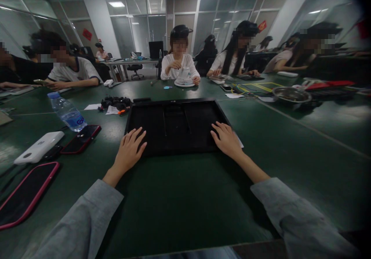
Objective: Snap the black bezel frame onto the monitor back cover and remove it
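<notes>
A flat black rectangular panel (pixel 176 125), like the back of a monitor, lies on the dark green table (pixel 179 197) in front of me. My left hand (pixel 129 150) rests flat on its near left corner with the fingers stretched out. My right hand (pixel 227 139) lies flat on the near right corner, fingers spread. Neither hand holds anything. Grey sleeves cover both forearms.
At the left lie a water bottle (pixel 67 112), a white power bank (pixel 39 147), a red-cased phone (pixel 81 139) and a pink-cased phone (pixel 24 195). Small black parts (pixel 114 102) sit behind the panel. A metal bowl (pixel 291 94) stands at the right. Several people sit across the table.
</notes>
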`<action>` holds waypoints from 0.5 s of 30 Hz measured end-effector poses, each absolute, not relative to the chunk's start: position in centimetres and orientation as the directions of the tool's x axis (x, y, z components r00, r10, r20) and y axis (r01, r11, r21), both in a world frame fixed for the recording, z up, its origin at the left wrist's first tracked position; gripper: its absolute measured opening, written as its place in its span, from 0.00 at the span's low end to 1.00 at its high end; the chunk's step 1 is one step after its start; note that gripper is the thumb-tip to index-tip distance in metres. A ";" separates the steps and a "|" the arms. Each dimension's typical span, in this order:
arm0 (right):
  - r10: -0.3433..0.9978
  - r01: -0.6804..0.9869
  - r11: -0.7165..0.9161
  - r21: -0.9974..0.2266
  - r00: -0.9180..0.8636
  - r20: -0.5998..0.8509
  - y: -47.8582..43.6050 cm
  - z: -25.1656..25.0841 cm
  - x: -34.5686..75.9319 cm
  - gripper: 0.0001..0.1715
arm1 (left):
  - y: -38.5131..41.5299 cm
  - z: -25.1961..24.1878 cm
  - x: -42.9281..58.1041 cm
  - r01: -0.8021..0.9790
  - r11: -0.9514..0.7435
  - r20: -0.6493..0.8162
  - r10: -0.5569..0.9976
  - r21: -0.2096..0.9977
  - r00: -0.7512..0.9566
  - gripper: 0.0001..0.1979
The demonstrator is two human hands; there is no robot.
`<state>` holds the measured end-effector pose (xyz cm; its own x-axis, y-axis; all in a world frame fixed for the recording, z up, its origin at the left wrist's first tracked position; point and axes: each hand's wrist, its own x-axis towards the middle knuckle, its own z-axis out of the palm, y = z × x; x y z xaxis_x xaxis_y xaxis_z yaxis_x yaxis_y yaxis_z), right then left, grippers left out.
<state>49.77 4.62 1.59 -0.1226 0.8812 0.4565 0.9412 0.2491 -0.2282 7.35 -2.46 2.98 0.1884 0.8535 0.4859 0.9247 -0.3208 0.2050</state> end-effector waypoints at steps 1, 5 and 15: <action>0.892 0.945 0.237 -0.226 -0.120 0.436 4.7 1.5 49.8 0.31 | -2.4 2.9 7.3 0.927 -0.326 0.456 0.864 0.187 0.212 0.23; 0.892 0.950 0.228 -0.214 -0.115 0.437 5.0 1.5 50.2 0.30 | -2.1 2.7 6.9 0.935 -0.324 0.406 0.881 0.145 0.242 0.21; 0.889 0.946 0.235 -0.222 -0.116 0.443 4.9 1.5 50.1 0.31 | -2.4 3.1 6.9 0.926 -0.343 0.443 0.863 0.160 0.243 0.19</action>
